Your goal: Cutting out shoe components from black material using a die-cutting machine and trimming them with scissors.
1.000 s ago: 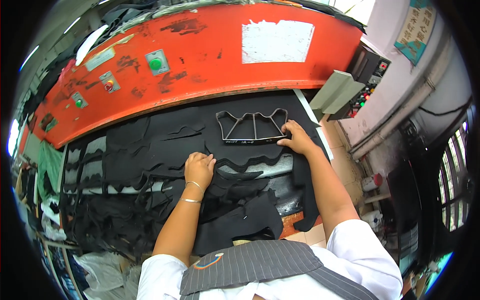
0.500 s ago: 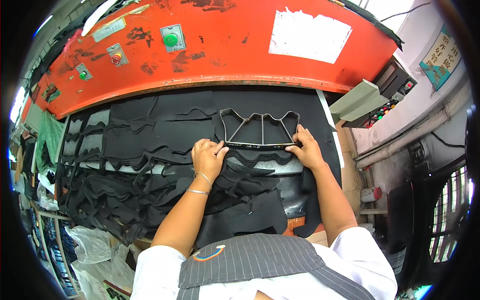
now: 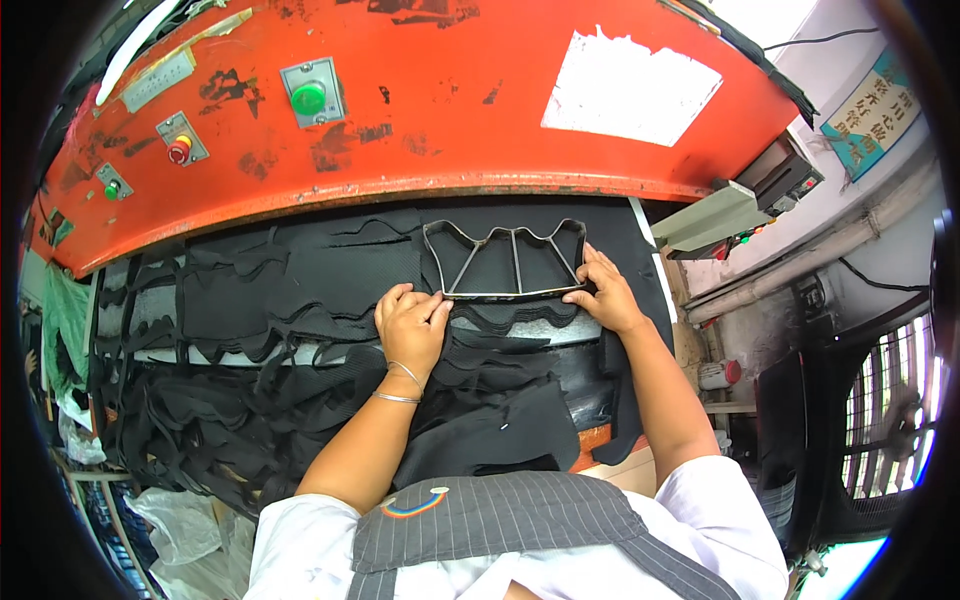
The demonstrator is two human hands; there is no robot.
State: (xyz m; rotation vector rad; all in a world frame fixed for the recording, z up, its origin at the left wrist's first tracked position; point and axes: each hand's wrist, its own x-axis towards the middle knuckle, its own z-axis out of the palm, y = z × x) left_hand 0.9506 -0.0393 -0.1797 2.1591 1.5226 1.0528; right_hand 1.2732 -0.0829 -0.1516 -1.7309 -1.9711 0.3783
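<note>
A metal cutting die (image 3: 517, 262), an open steel frame with a scalloped far edge and inner struts, sits on a black sheet of material (image 3: 625, 240). My left hand (image 3: 410, 328) has its thumb and fingers closed at the die's near left corner. My right hand (image 3: 608, 296) grips the near right corner, with its fingers along the right side. A few stacked black layers with a wavy cut edge (image 3: 500, 318) lie just below the die. To the left, more black material (image 3: 340, 275) shows curved cuts.
An orange machine beam (image 3: 460, 130) spans the far side, with a green button (image 3: 308, 98) and a red knob (image 3: 179, 150). Black offcuts (image 3: 250, 400) heap up at near left. A control box (image 3: 785, 180) juts out at right. Plastic bags (image 3: 190, 530) lie at lower left.
The die has shifted slightly left on the sheet, and less of its near wall shows. Both hands have stayed on its corners. The whole view has tilted, with the orange beam appearing larger.
</note>
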